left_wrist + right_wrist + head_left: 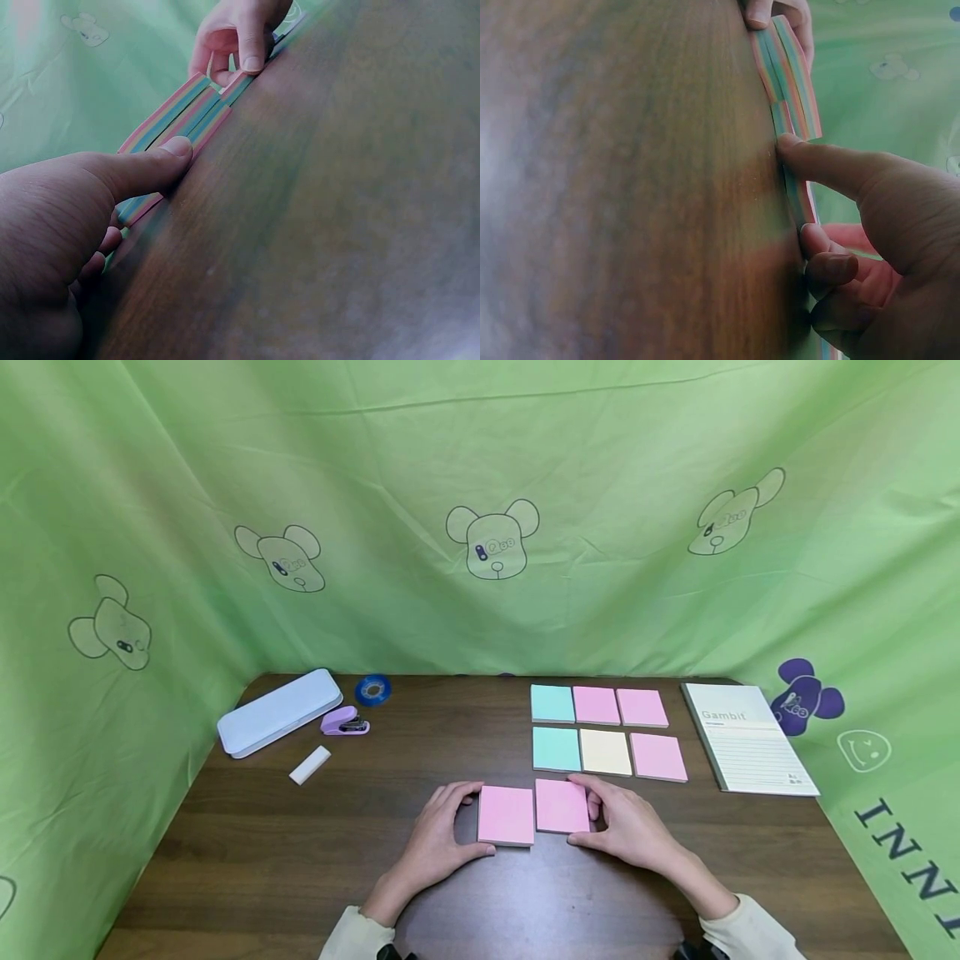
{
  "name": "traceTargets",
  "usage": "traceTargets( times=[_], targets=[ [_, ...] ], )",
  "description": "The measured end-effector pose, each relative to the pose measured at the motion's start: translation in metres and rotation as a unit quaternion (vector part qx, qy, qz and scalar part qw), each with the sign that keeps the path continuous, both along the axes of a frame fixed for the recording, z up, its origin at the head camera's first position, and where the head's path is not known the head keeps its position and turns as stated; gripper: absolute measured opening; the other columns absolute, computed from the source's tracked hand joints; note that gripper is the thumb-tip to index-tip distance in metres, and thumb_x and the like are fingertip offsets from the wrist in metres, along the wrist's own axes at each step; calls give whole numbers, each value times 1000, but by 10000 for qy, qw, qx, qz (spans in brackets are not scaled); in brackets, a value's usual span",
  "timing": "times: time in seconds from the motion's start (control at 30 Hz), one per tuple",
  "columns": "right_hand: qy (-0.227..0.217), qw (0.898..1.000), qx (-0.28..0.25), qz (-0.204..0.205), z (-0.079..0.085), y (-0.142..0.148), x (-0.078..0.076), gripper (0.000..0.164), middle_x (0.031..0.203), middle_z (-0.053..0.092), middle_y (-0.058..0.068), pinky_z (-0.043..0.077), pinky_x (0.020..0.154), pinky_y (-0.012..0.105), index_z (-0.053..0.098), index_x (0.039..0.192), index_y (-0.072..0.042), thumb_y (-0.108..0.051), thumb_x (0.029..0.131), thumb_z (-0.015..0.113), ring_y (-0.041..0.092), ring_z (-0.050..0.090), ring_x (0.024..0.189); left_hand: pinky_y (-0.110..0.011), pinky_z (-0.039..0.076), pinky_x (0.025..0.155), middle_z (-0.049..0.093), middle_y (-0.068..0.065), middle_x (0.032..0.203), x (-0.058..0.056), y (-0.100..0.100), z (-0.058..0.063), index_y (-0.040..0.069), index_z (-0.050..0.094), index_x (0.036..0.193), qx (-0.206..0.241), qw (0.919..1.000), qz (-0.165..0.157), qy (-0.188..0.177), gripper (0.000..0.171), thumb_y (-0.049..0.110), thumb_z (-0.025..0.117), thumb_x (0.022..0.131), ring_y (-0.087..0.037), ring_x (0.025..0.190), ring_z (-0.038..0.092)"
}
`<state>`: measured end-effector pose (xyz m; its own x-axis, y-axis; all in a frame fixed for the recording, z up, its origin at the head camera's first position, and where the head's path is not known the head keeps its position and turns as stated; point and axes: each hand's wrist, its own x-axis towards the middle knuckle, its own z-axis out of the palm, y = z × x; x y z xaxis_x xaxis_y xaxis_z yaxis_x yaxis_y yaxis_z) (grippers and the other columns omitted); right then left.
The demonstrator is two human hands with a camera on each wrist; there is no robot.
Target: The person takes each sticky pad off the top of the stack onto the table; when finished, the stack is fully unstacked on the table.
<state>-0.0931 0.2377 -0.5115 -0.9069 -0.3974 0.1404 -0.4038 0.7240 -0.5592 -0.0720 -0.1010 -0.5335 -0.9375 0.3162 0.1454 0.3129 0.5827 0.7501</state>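
Observation:
Two pink-topped squares of sticky notes lie side by side at the table's front middle. My left hand point(438, 837) grips the left sticky note stack point(506, 816), thumb at its near edge and fingers at the far side. That stack shows striped pink, blue and yellow edges and a dark seam between layers in the left wrist view, and stands taller than its neighbour. With thumb and index finger at opposite edges, my right hand point(633, 824) holds the right sticky note pad point(562, 806). Its other fingers curl beside the pad.
Behind the hands, two rows hold green pads point(557, 749), a cream pad point(606, 752) and pink pads point(658, 757). A notepad point(753, 739) lies far right. At left are a pencil case point(280, 713), purple stapler point(343, 721), blue tape roll point(372, 690) and white eraser point(310, 765).

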Motion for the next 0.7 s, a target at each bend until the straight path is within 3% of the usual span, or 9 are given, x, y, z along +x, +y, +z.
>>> traceTargets(
  times=[0.33,0.7],
  targets=[
    [339,9989,-295,152,6,-11,4,79,78,50,-16,35,59,21,68,143,-15,-35,75,104,-5,38,66,-50,52,107,66,4,145,0,-1,1,15,61,153,-19,10000,7,-3,88,34,104,79,-17,127,62],
    [16,9988,-345,360,11,-46,8,79,85,55,-17,42,65,25,70,144,-12,-42,78,101,0,46,74,-49,52,107,67,2,146,-1,-1,1,14,61,153,-80,10000,-33,48,88,33,104,79,-17,127,62]
  ],
)
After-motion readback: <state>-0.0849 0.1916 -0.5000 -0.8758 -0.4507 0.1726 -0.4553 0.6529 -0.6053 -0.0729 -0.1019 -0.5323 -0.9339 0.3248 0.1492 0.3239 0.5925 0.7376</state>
